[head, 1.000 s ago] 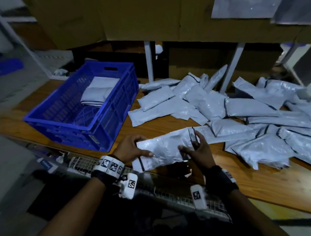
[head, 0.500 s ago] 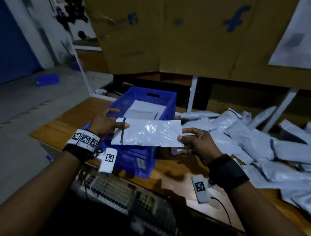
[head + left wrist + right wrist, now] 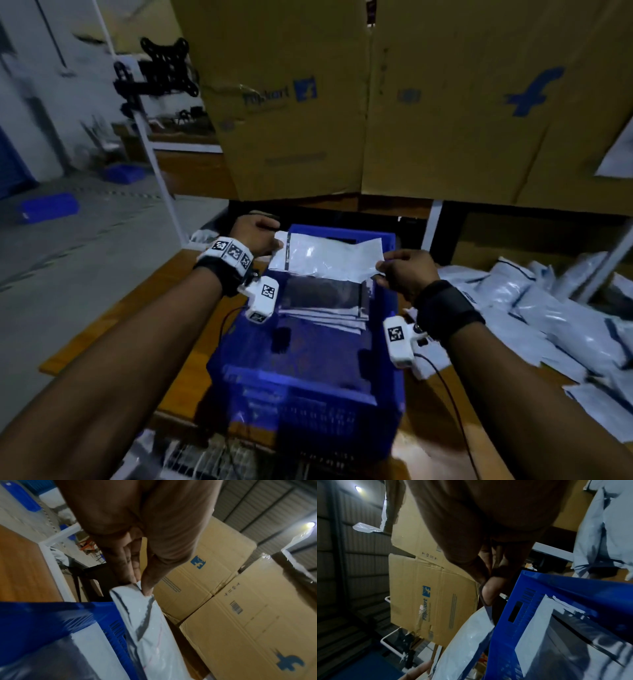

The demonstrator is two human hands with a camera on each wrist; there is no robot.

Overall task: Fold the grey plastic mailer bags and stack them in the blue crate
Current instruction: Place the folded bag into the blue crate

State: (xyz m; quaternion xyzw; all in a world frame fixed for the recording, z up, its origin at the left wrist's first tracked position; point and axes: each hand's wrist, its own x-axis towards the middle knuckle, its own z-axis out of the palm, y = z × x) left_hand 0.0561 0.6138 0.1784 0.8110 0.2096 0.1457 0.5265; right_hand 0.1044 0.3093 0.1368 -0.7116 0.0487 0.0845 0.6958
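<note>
The wooden surface [image 3: 113, 322] carries the blue crate [image 3: 308, 387] at centre and, well to the right, a loose heap of unfolded mailer bags [image 3: 548, 308]; tall cardboard boxes [image 3: 445, 102] stand behind. A second ago the bag in work lay at the near edge of the surface among that heap; half a second ago it was lifted in front of the crate; now the folded mailer bag [image 3: 325, 253] hangs over the far half of the crate, above the stack of folded bags [image 3: 322, 301] already inside and not touching it. The left hand [image 3: 255, 236] pinches the bag's left edge between thumb and fingers [image 3: 130, 566], beside the dark adhesive strip; the right hand [image 3: 407, 274] pinches the right edge, fingers curled on the plastic. The bag is held stretched between them, roughly level, sagging slightly at its near edge. Judgement: folding of this bag is finished and the carry is complete; the step in hand is placement. What remains is to lower it square onto the stack and let go with both hands. The plastic looks slick and springy, so the fold may open on release. Many bags are left on the surface, so the task appears far from done.
</note>
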